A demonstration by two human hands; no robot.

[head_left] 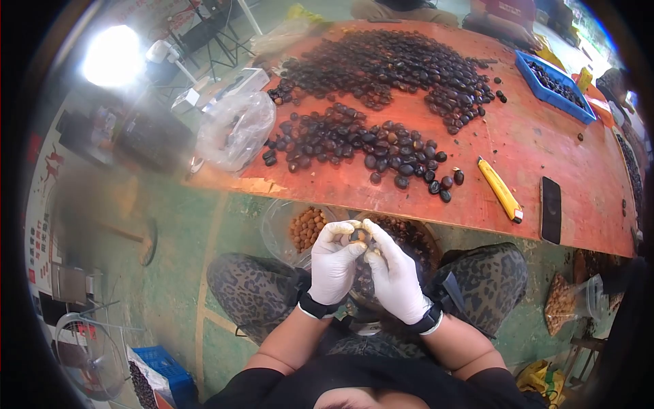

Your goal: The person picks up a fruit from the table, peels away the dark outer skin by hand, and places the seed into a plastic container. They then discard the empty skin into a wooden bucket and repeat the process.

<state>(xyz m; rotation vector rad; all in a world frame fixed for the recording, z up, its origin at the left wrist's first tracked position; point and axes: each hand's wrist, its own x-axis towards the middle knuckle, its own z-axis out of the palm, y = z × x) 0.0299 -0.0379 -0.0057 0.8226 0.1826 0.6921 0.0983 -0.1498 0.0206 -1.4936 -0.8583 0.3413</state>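
Note:
Both my hands wear white gloves and meet above my lap. My left hand [332, 269] pinches a small dark nut [357, 236] whose skin is partly off, with brown showing beneath. My right hand [395, 281] has thumb and finger closed on the nut's other side. Its lower part is hidden by the fingertips. Below and to the left stands a clear plastic bowl [268, 235] holding peeled brown nuts [307, 229]. Under my right hand is a round container with dark shell pieces [409, 240], partly covered by my hands and the table edge.
On the red table [545, 150] lie a large pile of dark nuts [381, 65], a yellow utility knife [499, 189], a black phone [550, 210], a plastic bag [235, 133] and a blue tray [523, 66] of dark nuts. People sit at the far side. A bag of brown nuts [560, 305] stands right.

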